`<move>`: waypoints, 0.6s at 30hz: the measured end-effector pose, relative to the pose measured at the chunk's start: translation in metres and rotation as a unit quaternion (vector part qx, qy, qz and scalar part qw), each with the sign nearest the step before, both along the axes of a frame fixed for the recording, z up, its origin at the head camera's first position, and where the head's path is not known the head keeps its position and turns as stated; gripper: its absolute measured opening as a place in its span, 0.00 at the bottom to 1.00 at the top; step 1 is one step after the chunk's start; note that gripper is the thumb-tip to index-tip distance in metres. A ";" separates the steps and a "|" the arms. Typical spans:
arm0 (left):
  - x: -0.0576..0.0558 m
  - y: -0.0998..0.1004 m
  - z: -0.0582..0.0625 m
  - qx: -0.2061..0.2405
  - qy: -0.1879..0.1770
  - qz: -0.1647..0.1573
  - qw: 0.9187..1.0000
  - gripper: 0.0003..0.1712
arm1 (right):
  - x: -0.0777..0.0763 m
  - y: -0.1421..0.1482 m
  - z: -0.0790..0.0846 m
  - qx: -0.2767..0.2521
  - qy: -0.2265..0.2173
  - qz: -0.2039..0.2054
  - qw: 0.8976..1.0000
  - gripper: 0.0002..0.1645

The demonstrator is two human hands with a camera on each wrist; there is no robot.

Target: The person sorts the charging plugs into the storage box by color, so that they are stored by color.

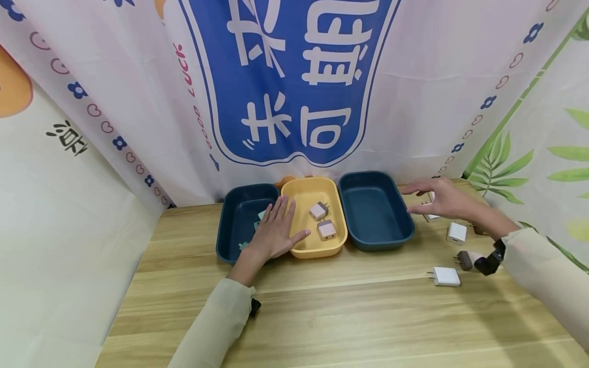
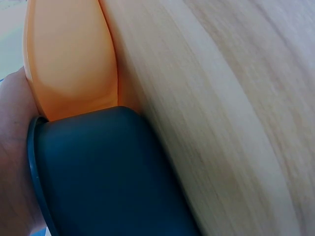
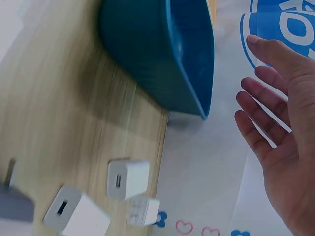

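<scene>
My left hand (image 1: 273, 232) lies palm down with its fingers spread across the adjoining rims of a dark blue tray (image 1: 236, 209) and a yellow tray (image 1: 317, 252). Pale green pieces (image 1: 243, 246) lie in that blue tray, partly covered by the hand. Two pink-and-grey plug chargers (image 1: 326, 231) are in the yellow tray. My right hand (image 1: 442, 198) hovers beside the right rim of another dark blue tray (image 1: 377, 212), thumb and fingers apart, holding nothing. Below it, a white charger (image 1: 431, 217) is partly hidden. In the right wrist view, the same hand (image 3: 293, 169) has loosely bent fingers.
On the wooden table (image 1: 322, 317), right of the trays, lie more white chargers (image 1: 457, 233) and a grey-and-pink charger (image 1: 465, 260) partly behind the right wrist's camera. A printed curtain (image 1: 405, 117) hangs right behind the trays.
</scene>
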State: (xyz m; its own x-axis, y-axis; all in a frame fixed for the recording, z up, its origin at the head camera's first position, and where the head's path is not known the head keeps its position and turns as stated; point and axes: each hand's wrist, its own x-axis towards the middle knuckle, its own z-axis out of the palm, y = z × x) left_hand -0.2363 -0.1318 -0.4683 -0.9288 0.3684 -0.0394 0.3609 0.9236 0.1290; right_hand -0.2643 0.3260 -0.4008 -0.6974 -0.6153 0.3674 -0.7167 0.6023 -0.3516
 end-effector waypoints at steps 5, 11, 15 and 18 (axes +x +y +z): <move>0.000 0.000 0.000 0.002 0.001 -0.002 1.000 0.58 | 0.012 0.015 -0.001 0.019 -0.024 -0.039 0.999 0.25; 0.000 0.000 0.001 0.002 0.003 0.000 1.000 0.59 | 0.018 0.030 -0.002 0.026 -0.021 -0.055 0.998 0.24; 0.000 0.000 0.001 0.008 0.006 -0.003 1.000 0.58 | 0.021 0.040 -0.005 0.017 -0.032 -0.035 0.999 0.25; 0.000 0.000 0.000 0.010 0.007 -0.006 1.000 0.58 | 0.027 0.047 -0.007 0.010 -0.056 -0.027 0.998 0.26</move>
